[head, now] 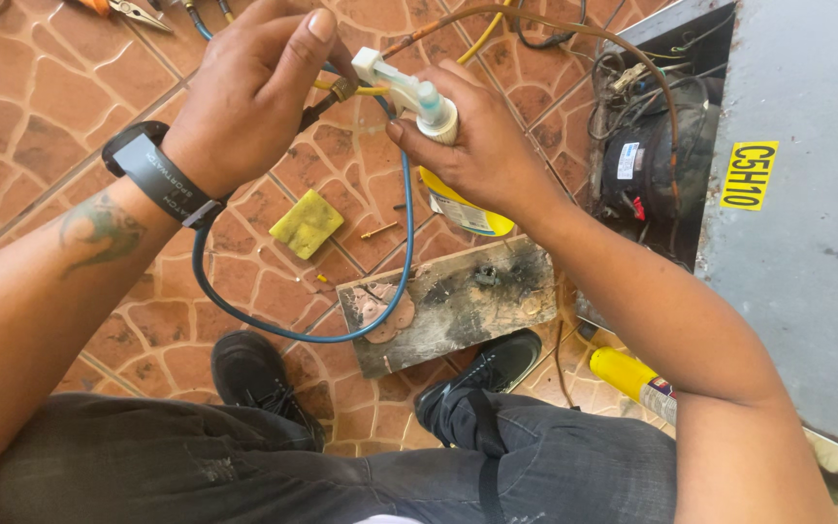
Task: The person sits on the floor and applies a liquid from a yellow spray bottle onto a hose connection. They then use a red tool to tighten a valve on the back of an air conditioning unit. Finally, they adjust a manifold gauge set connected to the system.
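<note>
Fingers of the right hand [497,146] wrap closed around a light, rigid yellow spray bottle [453,189] held above the tiled floor [41,87], while the left hand [244,92] pinches the brass fitting [343,89] of a limp blue hose [402,243].

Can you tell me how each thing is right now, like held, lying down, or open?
Spray bottle: held in right hand.
Blue hose: looped, brass end in left hand.
Yellow sponge: lying flat on floor.
Scorched board: lying flat.
Yellow cylinder: lying on its side.
</note>
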